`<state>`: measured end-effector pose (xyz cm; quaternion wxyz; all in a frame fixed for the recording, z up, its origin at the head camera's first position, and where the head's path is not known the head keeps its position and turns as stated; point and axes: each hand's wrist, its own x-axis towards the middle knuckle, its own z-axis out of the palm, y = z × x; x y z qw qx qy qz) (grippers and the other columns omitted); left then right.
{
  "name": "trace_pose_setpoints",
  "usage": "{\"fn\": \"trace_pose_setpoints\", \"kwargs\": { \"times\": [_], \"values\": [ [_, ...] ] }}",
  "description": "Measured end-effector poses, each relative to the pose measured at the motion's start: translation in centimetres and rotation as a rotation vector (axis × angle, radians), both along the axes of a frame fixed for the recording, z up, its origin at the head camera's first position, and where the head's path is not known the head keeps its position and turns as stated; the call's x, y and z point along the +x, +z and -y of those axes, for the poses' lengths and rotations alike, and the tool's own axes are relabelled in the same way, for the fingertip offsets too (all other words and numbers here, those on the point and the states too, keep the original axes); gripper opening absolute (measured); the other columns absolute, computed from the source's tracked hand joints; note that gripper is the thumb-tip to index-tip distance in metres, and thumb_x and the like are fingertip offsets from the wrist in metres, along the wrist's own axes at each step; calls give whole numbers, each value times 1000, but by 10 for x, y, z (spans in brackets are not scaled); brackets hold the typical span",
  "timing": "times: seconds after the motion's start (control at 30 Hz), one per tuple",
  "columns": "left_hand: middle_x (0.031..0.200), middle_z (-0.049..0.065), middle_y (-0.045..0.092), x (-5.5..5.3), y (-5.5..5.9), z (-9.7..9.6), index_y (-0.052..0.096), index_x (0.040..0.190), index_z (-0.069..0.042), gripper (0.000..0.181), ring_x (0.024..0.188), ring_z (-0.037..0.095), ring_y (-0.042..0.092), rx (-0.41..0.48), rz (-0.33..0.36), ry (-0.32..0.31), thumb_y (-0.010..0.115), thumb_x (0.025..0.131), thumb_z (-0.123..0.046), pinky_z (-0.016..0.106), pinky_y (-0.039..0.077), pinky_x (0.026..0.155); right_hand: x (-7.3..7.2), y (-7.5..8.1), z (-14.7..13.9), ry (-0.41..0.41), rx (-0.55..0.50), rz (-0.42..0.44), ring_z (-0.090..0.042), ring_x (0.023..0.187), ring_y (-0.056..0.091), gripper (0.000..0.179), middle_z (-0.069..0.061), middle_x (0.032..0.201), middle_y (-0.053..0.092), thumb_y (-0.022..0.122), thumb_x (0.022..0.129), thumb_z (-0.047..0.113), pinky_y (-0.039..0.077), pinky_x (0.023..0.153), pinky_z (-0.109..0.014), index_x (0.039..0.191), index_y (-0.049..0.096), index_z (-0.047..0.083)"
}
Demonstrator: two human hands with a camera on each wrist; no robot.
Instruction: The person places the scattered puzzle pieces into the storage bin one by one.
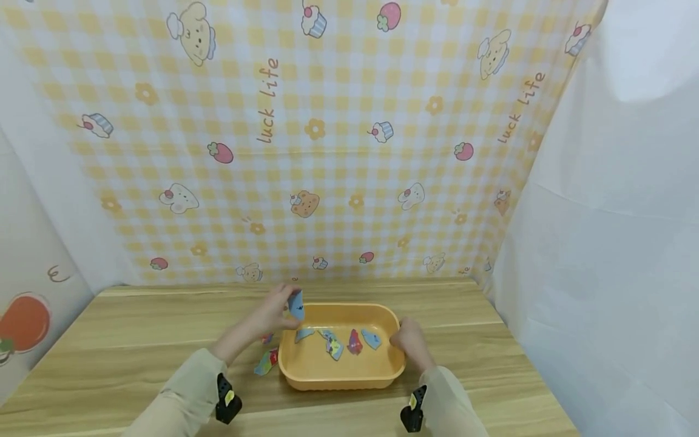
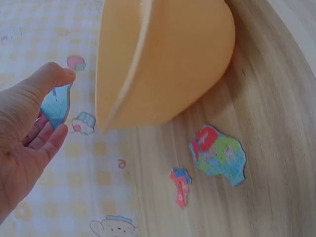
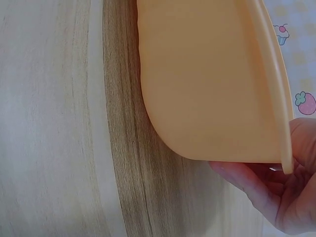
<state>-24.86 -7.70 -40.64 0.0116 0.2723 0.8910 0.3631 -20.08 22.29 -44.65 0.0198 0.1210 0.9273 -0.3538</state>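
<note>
My left hand (image 1: 277, 306) pinches a light-blue puzzle piece (image 2: 57, 104) between thumb and fingers, raised at the left rim of a yellow plastic tub (image 1: 338, 371). Inside the tub lie several puzzle pieces, among them a red one (image 1: 355, 342) and a pale blue one (image 1: 371, 338). At the tub's right end, my right hand (image 1: 409, 340) grips the rim, thumb on the inner side and fingers beneath the outside wall, as the right wrist view shows. Left of the tub, a green and red puzzle piece (image 2: 217, 154) and a smaller red and blue piece (image 2: 180, 187) lie on the table.
The wooden table (image 1: 136, 358) extends to both sides of the tub. Behind it hangs a yellow checked cloth (image 1: 338, 170) with cartoon prints, and a white curtain (image 1: 611, 243) hangs at the right. Black wrist cameras sit on both sleeves.
</note>
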Motion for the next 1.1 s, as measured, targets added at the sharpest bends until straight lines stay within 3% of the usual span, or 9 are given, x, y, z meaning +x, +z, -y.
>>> {"fn": "trace_pose_setpoints", "kwargs": {
  "times": [0.27, 0.5, 0.8, 0.97, 1.1],
  "values": [
    [113, 18, 50, 5, -2, -7, 45, 124, 7, 65, 101, 29, 53, 2, -35, -28, 76, 69, -7, 38, 51, 84, 0, 1, 0, 10, 21, -10, -20, 66, 53, 29, -19, 83, 60, 54, 66, -10, 48, 54, -27, 95, 55, -14],
    [114, 17, 49, 7, -5, -8, 44, 124, 6, 63, 104, 28, 50, -80, -95, -146, 74, 70, -4, 36, 52, 84, 0, 2, 0, 3, 25, -2, -22, 68, 54, 29, -20, 85, 59, 54, 66, -10, 49, 55, -28, 95, 53, -14],
    [115, 13, 48, 9, -7, -14, 43, 128, 4, 64, 101, 24, 49, -194, 0, -271, 72, 71, -2, 36, 50, 83, -1, 1, 2, 6, 25, -1, -18, 60, 51, 26, -16, 78, 60, 54, 66, -10, 46, 49, -25, 91, 57, -13],
    [113, 14, 49, 8, -12, -19, 46, 124, 4, 62, 101, 25, 49, -268, -1, -328, 74, 69, 0, 36, 50, 82, -2, 1, 2, -4, 34, 8, -19, 62, 52, 27, -17, 80, 60, 54, 66, -10, 46, 50, -25, 92, 56, -13],
    [109, 15, 51, 9, -15, -25, 50, 119, 5, 61, 101, 28, 49, -340, -20, -324, 76, 65, 1, 42, 48, 86, -2, 1, 1, -14, 35, 18, -19, 65, 53, 29, -18, 83, 60, 55, 66, -10, 47, 52, -26, 95, 55, -13]
  ]
}}
